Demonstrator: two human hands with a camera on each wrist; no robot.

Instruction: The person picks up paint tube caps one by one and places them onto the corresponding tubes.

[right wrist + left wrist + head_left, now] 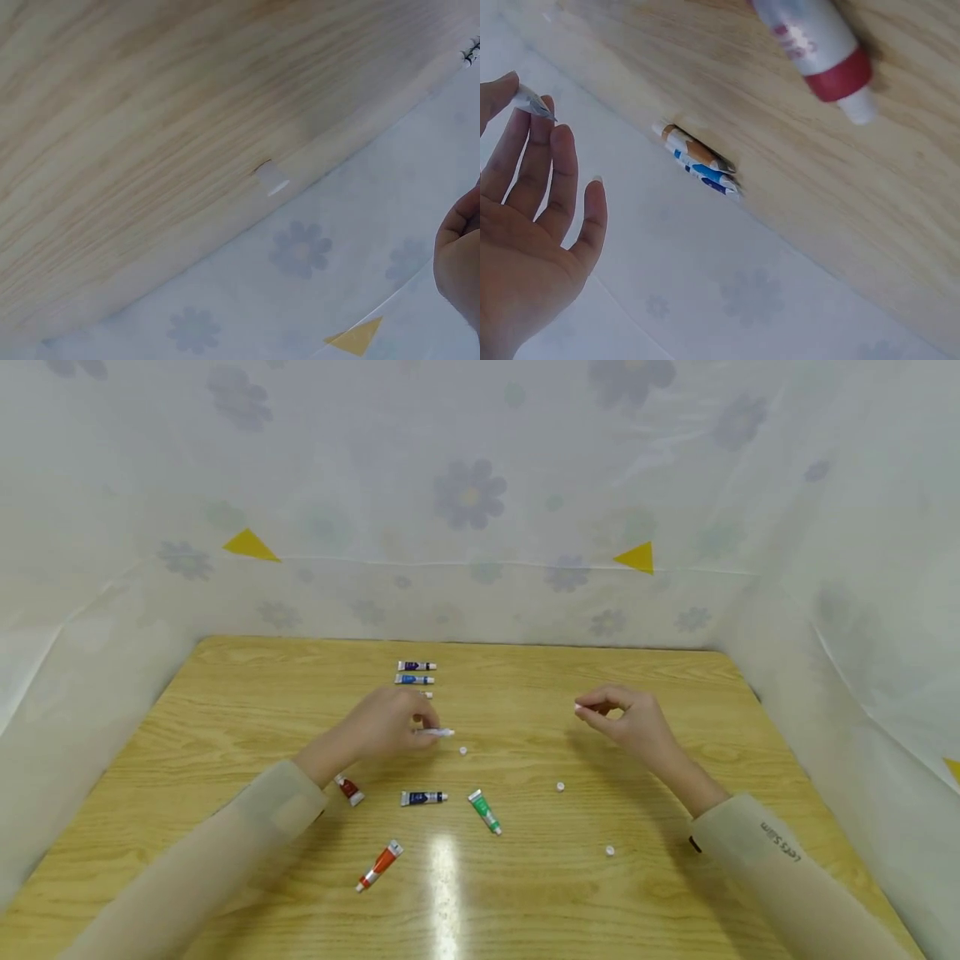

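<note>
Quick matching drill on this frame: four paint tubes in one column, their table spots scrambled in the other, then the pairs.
1. orange tube
2. green tube
3. red tube
4. white tube

A. pinched in the left hand
B. nearest the person
C. beside the left wrist
D. right of the dark blue tube

Pairs: 1-B, 2-D, 3-C, 4-A

Wooden table (675, 893) enclosed by flowered white sheeting (465, 493).

We see a wooden table (225, 710) — paint tubes (423, 797) lie scattered on it, with small white caps (560, 787) near them.
</note>
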